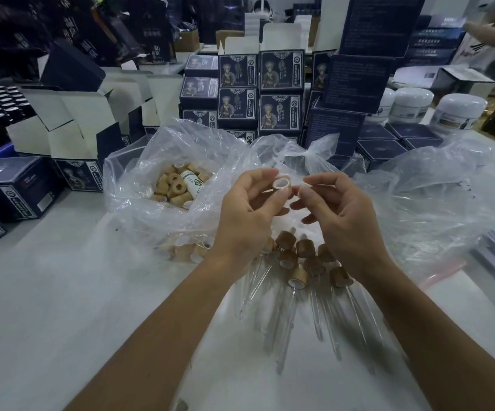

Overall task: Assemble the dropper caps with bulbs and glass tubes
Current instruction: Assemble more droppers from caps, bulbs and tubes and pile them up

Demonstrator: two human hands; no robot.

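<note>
Stacked dark printed boxes (280,71) crowd the back of the white table (47,292), with open cartons (71,120) to the left and white jars (459,109) to the right; the far edges are blurred and the box lettering is too small for me to read. Just in front of me, my left hand (249,215) pinches a pale ring-shaped cap (281,183) between thumb and fingertips, its hollow facing me. My right hand (341,215) is curled, thumb and forefinger pinching something small and whitish (305,185), likely a bulb, though most of it is hidden by my fingers and I cannot tell its shape. The two pieces sit just beside each other; whether they touch is unclear.

Left of my hands, a clear plastic bag (139,179) lies open with a heap of tan wooden caps (175,188) and a white tube-like item (192,180) among them. Below my wrists lie finished droppers (296,280), brown caps with glass tubes pointing toward me; the glass is nearly invisible against the white table, and my hands cover part of the pile. Another crumpled clear bag (436,203) spreads to the right, contents not visible.
</note>
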